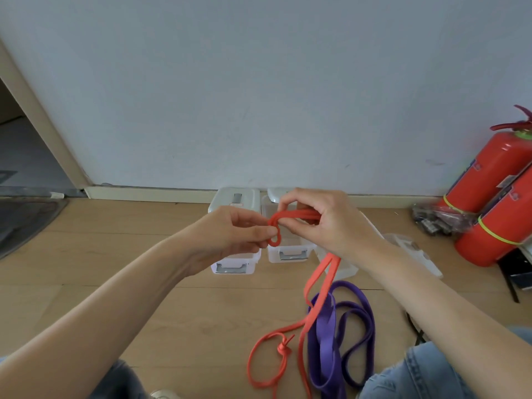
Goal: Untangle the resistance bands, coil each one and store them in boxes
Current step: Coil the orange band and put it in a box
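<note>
An orange-red resistance band (pixel 316 286) runs from both my hands down to the wooden floor, where a small knot sits in it near the front. My left hand (pixel 233 234) pinches a small loop at the band's upper end. My right hand (pixel 325 220) grips several folded strands of the same band just to the right. A purple band (pixel 328 335) lies in loose loops on the floor, crossing under the orange one. Two clear plastic boxes stand behind my hands, the left box (pixel 233 266) and the right box (pixel 290 251), partly hidden by my fingers.
Two red fire extinguishers (pixel 489 197) lean at the right wall, with a grey bundle (pixel 434 220) beside them. A clear lid (pixel 414 251) lies right of the boxes. A dark mat (pixel 23 223) and a doorway are at the left. My denim-clad knees frame the bottom.
</note>
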Demonstrator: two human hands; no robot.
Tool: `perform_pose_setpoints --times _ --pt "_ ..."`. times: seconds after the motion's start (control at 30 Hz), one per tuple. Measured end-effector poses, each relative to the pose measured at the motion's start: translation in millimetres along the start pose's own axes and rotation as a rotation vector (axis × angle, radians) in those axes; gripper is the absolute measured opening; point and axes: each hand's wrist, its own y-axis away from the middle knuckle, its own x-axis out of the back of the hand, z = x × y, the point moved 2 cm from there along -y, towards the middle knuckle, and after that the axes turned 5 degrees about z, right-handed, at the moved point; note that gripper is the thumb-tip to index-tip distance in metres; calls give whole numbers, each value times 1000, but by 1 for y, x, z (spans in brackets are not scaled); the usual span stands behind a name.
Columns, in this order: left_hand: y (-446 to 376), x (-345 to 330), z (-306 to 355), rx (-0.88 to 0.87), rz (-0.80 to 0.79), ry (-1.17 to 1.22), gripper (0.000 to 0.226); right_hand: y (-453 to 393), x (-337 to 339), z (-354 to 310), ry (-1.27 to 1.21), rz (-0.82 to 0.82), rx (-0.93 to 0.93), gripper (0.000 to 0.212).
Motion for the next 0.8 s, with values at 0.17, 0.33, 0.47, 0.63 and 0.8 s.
perform_pose_setpoints --times 0.17,0.33,0.47,0.63,0.8 --pt "-4 5 0 15 42 179 23 -2 -6 -1 -73 44 -23 10" --pt "-5 12 0 48 46 296 27 -1 -10 2 -153 -48 -52 32" --pt "-3 11 -2 60 -19 232 24 -1 -7 4 -159 -2 -51 19" --pt "2 7 -2 28 -56 -257 19 4 -12 -1 25 -250 50 24" --pt "3 2 -2 -14 -8 -281 10 6 -15 -2 58 -260 66 23"
